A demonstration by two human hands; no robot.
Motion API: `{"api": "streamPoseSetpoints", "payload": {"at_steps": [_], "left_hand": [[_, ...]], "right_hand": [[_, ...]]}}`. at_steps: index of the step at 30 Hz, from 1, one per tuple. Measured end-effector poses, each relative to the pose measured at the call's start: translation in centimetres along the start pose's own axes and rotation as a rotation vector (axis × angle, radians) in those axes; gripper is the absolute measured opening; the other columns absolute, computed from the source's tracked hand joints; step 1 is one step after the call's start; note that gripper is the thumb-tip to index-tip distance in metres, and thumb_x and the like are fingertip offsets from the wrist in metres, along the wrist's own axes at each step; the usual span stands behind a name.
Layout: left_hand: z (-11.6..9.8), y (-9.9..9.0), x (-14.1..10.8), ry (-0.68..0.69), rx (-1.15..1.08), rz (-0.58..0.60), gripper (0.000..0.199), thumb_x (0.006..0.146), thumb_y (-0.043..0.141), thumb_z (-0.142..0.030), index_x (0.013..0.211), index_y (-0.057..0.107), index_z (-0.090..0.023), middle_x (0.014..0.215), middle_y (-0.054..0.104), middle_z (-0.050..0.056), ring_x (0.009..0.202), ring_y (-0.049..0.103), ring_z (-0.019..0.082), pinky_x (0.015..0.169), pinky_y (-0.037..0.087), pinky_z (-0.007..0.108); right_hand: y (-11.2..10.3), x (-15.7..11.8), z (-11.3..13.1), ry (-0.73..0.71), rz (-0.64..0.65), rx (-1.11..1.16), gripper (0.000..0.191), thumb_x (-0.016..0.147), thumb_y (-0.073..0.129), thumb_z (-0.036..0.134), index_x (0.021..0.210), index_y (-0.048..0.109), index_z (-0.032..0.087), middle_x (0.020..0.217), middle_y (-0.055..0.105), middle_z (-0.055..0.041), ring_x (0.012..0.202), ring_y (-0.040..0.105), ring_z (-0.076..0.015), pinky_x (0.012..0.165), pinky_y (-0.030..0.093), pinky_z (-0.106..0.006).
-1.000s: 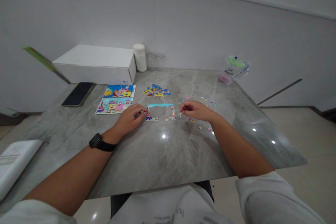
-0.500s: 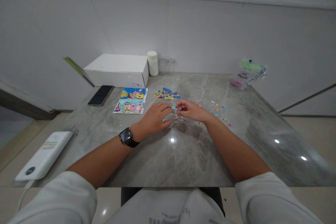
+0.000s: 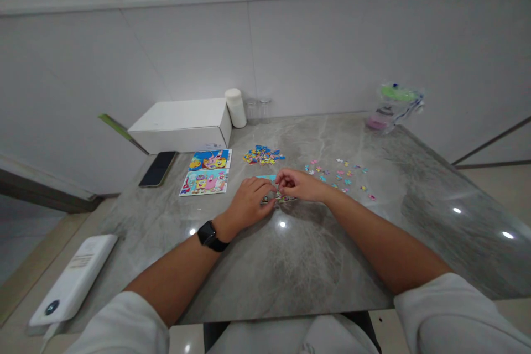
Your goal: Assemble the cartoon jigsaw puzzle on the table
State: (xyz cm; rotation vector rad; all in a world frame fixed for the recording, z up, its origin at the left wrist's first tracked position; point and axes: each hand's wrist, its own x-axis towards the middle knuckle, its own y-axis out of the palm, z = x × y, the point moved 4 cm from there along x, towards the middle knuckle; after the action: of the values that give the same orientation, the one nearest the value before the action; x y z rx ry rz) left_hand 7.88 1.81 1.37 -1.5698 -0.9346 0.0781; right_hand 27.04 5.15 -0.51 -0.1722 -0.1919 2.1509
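A partly joined jigsaw puzzle (image 3: 266,177) lies flat on the grey table, mostly covered by my hands. My left hand (image 3: 252,199), with a black watch at the wrist, curves over its left side. The thumb and fingertips are on either side of the joined pieces, gripping the edge. From the right, my right hand (image 3: 296,184) presses down over the puzzle with thumb and forefinger pinched together. A small jigsaw piece seems to be between them, largely hidden by the fingers. Loose jigsaw pieces (image 3: 339,173) are scattered to the right of this hand.
Behind my hands is a heap of jigsaw pieces (image 3: 264,155). Left of them lie a cartoon picture sheet (image 3: 205,172), a phone (image 3: 158,169) and a white power bank (image 3: 77,279). A white box (image 3: 178,124), white bottle (image 3: 236,108), clear glasses (image 3: 264,110) and plastic bag (image 3: 394,108) stand farther back.
My right hand has lowered onto the puzzle, and the light blue piece at its fingertips no longer shows separately. My left thumb has drawn nearer its fingers. The camera view has tilted slightly.
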Motion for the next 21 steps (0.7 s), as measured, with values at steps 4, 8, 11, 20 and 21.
{"api": "streamPoseSetpoints", "payload": {"at_steps": [4, 8, 11, 20, 21], "left_hand": [[0.0, 0.1, 0.0, -0.014, -0.017, 0.003, 0.019, 0.097, 0.067, -0.030, 0.115, 0.069, -0.023, 0.121, 0.075, 0.008, 0.112, 0.067, 0.027, 0.095, 0.049, 0.046], [0.1, 0.2, 0.1, -0.056, -0.038, 0.039, 0.019, 0.096, 0.068, -0.030, 0.114, 0.069, -0.024, 0.121, 0.075, 0.008, 0.113, 0.066, 0.028, 0.096, 0.049, 0.047], [0.3, 0.4, 0.1, -0.093, -0.045, 0.064, 0.018, 0.095, 0.069, -0.031, 0.113, 0.069, -0.024, 0.120, 0.074, 0.009, 0.112, 0.065, 0.028, 0.097, 0.049, 0.048], [0.4, 1.2, -0.3, -0.157, 0.009, 0.091, 0.020, 0.091, 0.074, -0.031, 0.109, 0.071, -0.024, 0.127, 0.066, 0.010, 0.119, 0.060, 0.031, 0.103, 0.047, 0.051], [0.3, 1.3, -0.3, -0.158, 0.014, 0.096, 0.020, 0.091, 0.074, -0.031, 0.109, 0.071, -0.024, 0.128, 0.066, 0.010, 0.119, 0.060, 0.031, 0.104, 0.046, 0.052]], "right_hand": [[0.1, 0.0, -0.1, -0.014, -0.013, -0.036, 0.029, 0.081, 0.077, 0.033, 0.100, 0.058, 0.022, 0.080, 0.067, 0.0035, 0.074, 0.063, -0.0139, 0.070, 0.049, -0.026], [-0.8, -0.2, 0.3, -0.043, -0.071, -0.185, 0.020, 0.086, 0.069, 0.030, 0.103, 0.061, 0.021, 0.082, 0.066, 0.0026, 0.074, 0.062, -0.0147, 0.070, 0.049, -0.027], [-2.1, -0.6, 1.0, -0.013, -0.146, -0.389, 0.013, 0.090, 0.063, 0.024, 0.102, 0.065, 0.021, 0.085, 0.069, 0.0006, 0.074, 0.062, -0.0149, 0.071, 0.048, -0.027], [-2.6, -1.4, 2.1, 0.122, -0.036, -0.982, 0.018, 0.093, 0.064, 0.018, 0.104, 0.078, 0.020, 0.100, 0.079, -0.0076, 0.091, 0.069, -0.0208, 0.078, 0.043, -0.028], [-2.5, -1.4, 2.1, 0.128, -0.033, -0.996, 0.019, 0.094, 0.063, 0.018, 0.105, 0.078, 0.020, 0.102, 0.079, -0.0078, 0.092, 0.069, -0.0210, 0.078, 0.043, -0.028]]}}
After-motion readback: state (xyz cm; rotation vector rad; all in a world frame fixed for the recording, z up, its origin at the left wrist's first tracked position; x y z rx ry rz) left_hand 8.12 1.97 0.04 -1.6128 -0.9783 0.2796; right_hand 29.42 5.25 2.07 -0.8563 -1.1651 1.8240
